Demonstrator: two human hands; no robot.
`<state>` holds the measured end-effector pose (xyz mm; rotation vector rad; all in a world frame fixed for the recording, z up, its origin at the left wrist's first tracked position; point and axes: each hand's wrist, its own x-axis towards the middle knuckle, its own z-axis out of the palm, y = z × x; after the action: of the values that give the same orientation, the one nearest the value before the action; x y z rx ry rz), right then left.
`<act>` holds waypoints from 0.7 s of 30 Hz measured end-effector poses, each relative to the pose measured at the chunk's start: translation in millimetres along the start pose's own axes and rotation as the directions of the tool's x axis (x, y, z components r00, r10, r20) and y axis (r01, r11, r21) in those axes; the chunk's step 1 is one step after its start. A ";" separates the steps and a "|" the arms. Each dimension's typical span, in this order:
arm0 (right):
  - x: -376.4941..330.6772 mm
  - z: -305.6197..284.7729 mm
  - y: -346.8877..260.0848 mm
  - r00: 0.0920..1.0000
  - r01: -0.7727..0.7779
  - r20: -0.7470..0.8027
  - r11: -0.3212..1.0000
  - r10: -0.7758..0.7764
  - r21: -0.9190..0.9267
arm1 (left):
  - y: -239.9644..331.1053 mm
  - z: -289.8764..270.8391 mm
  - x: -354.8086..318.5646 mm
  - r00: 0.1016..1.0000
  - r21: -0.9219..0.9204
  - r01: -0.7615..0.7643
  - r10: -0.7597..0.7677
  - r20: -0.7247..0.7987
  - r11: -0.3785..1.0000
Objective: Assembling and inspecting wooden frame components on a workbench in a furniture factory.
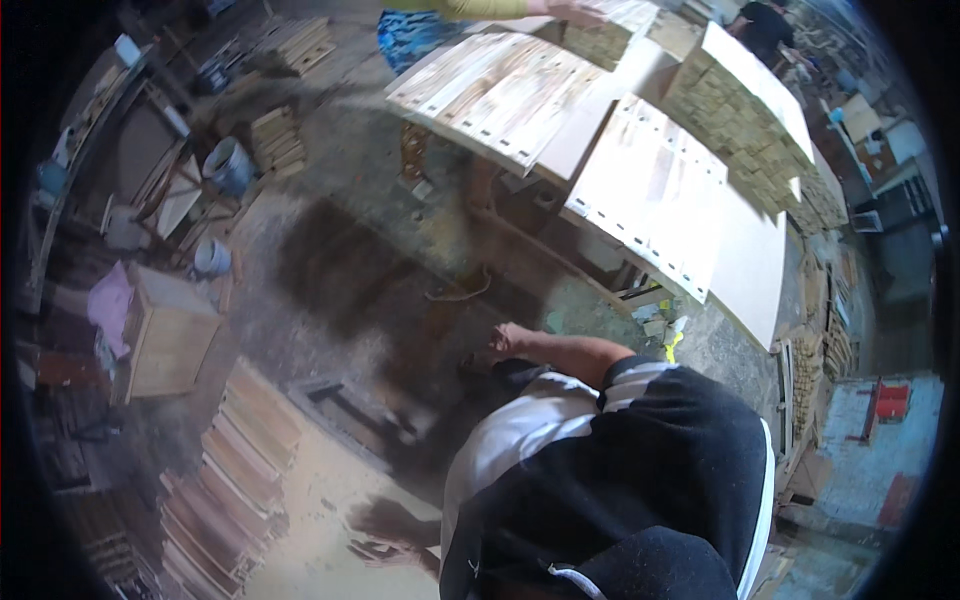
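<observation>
Down below the camera, the person's own torso in a black shirt with white panels (600,470) filled the lower middle of the view. 1 bare forearm ran from that shirt up and to the left, ending in a hand (503,340) held low above the dark, dusty floor (340,270). Which of the 2 hands it was could not be told, nor whether its fingers were spread or curled, since they were small and blurred; nothing could be seen in its grip. The other hand was not in view.

Nearest that hand, a loose curl of rope or strap (462,290) lay on the floor just up and to the left of it, apart from the fingers.

Beyond it stood a desk (750,270) bearing pale slatted wooden panels (655,195), with a second set of slatted panels (500,90) further back. Stacks of small wooden blocks (740,110) sat along the desk's far side. Another person's arm in a yellow sleeve (470,8) reached over the far panels at the top edge.

To the left, a small wooden crate (170,335) stood on the floor with a pink cloth (110,305) beside it, and a stack of dark planks (245,440) lay lower left, well apart from the hand. 2 grey buckets (228,165) stood further off.
</observation>
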<state>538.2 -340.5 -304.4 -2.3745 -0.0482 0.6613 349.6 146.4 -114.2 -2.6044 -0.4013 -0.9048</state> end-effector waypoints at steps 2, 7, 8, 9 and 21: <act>-41.5 10.0 36.9 0.988 0.079 -0.135 0.995 -0.070 0.057 | 8.2 -27.9 63.2 0.961 -0.436 -0.246 0.157 -0.229 0.866; -148.8 -16.9 26.4 0.978 -0.204 -0.019 0.972 0.208 0.112 | 110.8 -48.8 182.9 0.985 -0.833 0.021 0.132 0.113 0.554; -169.1 -24.1 30.5 0.960 -0.266 -0.059 0.956 0.274 0.121 | 133.0 -49.0 199.4 0.979 -0.895 0.005 0.180 0.096 0.447; -189.1 -32.6 27.5 0.939 -0.318 -0.093 0.938 0.332 0.140 | 153.6 -52.9 215.6 0.971 -0.940 -0.013 0.229 0.070 0.342; -413.8 -114.8 60.5 -0.143 0.077 -0.633 0.646 0.761 0.760 | 468.3 -126.0 246.7 0.683 -0.902 0.294 0.730 -0.032 -0.315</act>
<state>223.7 -539.1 -81.3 -1.5401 1.4236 -0.9657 643.3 -289.8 25.8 -4.0223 1.8394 0.4283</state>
